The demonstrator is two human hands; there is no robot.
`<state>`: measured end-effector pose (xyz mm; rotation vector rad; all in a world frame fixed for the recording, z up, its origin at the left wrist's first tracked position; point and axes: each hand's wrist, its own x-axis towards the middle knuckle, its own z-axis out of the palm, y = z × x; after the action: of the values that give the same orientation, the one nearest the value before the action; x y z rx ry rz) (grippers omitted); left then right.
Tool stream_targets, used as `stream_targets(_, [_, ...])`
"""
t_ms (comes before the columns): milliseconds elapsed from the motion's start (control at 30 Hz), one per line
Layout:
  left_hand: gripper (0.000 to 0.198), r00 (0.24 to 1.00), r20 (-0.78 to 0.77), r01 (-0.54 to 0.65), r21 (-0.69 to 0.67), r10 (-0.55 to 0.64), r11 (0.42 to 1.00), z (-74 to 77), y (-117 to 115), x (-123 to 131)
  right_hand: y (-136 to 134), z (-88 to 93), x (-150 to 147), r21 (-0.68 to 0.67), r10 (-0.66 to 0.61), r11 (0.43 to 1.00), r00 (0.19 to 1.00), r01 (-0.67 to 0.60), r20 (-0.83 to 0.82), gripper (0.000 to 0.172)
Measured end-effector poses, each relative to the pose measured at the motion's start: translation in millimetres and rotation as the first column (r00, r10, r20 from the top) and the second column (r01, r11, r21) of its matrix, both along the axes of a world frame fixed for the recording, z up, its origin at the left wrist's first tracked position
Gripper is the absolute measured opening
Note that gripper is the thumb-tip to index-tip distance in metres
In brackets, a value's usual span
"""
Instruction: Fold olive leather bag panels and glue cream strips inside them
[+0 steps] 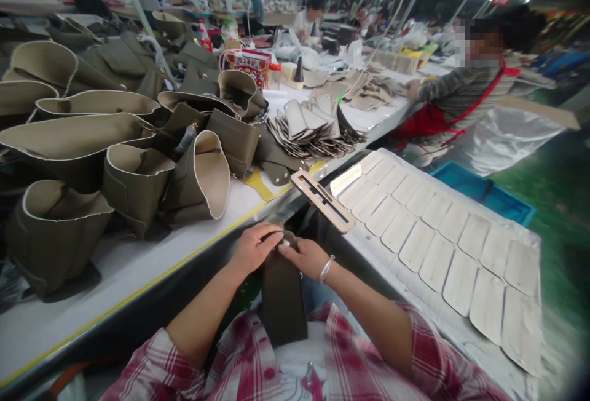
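Observation:
Both hands meet at the upper end of a dark olive leather bag piece (283, 296) that rests in my lap against my shirt. My left hand (255, 247) pinches its edge between thumb and fingers. On the other side, my right hand (310, 258), with a silver bracelet at the wrist, grips the same end with its thumb on top. A small pale spot shows between the thumbs; what it is I cannot make out. Just beyond the hands, a beige slotted template (322, 201) bridges the gap between the two tables.
Olive bag bodies (138, 173) crowd the left table (221, 229). A pile of pale-edged flaps (313, 121) lies farther back. Rows of off-white panels (433, 222) cover the board at right, with a blue crate (483, 192) behind. A co-worker in a red apron (428, 121) sits beyond.

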<state>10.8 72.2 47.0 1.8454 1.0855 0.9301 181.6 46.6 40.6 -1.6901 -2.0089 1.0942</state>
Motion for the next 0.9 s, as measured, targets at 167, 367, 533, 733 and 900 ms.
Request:
stream_targets(167, [0.021,1.0,-0.005,-0.025,0.03,0.025,0.999,-3.5,-2.9,-0.1,-5.6,-0.7,1.8,-0.049,0.068,0.997,0.998,-0.067,0.012,0.041])
stream_targets(367, [0.022,1.0,-0.024,-0.017,-0.013,0.017,1.0,-11.6,-2.1,-0.4,-49.3,-29.5,0.8,-0.224,0.037,0.974,0.999,-0.044,-0.036,0.042])
stream_targets(533, [0.025,1.0,0.01,0.004,-0.096,-0.004,0.995,-17.5,1.0,-0.5,-86.8,-42.9,-4.6,-0.332,0.0,0.943,0.998,0.022,0.066,0.051])
stream_targets(733, [0.033,0.987,0.105,-0.105,-0.185,0.126,0.977,-24.5,-6.2,-6.7,-87.3,-35.3,-4.3,-0.164,-0.009,0.986,0.999,0.017,0.053,0.06])
stream_targets(900, [0.057,0.961,0.205,-0.106,-0.349,0.186,0.931,-38.6,-35.3,-0.5,-61.2,-21.5,-9.6,-0.05,-0.129,0.989,0.981,0.137,0.143,0.057])
